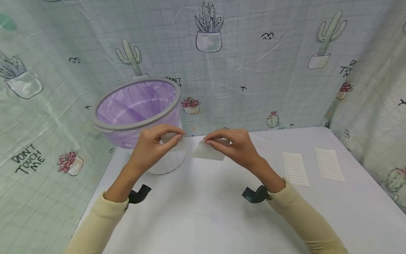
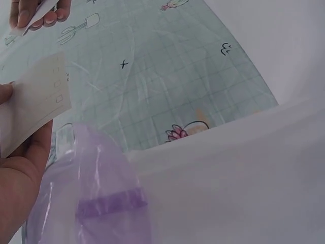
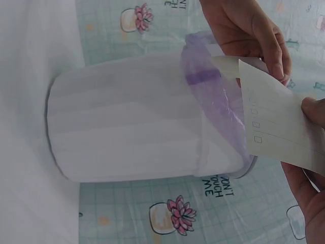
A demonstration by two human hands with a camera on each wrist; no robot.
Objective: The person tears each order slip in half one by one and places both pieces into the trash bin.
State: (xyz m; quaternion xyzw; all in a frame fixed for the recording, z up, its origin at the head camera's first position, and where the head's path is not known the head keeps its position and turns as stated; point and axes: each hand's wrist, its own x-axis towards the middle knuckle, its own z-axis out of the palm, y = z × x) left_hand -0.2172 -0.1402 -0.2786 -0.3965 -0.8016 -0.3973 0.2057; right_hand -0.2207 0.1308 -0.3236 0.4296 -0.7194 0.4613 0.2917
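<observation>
My left hand (image 1: pixel 151 145) pinches a pale piece of paper (image 2: pixel 38 96) between thumb and fingers, just in front of the bin. Small printed checkboxes run along its edge in the left wrist view. My right hand (image 1: pixel 238 145) pinches another piece of paper (image 3: pixel 277 119), also with checkboxes, which hangs slanted above the table. A gap separates the two pieces in the head view. Behind my left hand stands a white bin (image 3: pixel 127 122) with a grey rim (image 1: pixel 178 96) and a purple bag (image 1: pixel 136 100) lining it.
Two lined paper sheets, a nearer one (image 1: pixel 295 169) and a farther-right one (image 1: pixel 330 164), lie on the right of the white table (image 1: pixel 203 215). A cactus-print cloth (image 1: pixel 241 70) hangs behind and at both sides. Dark wrist mounts (image 1: pixel 139 194) stick out below both hands.
</observation>
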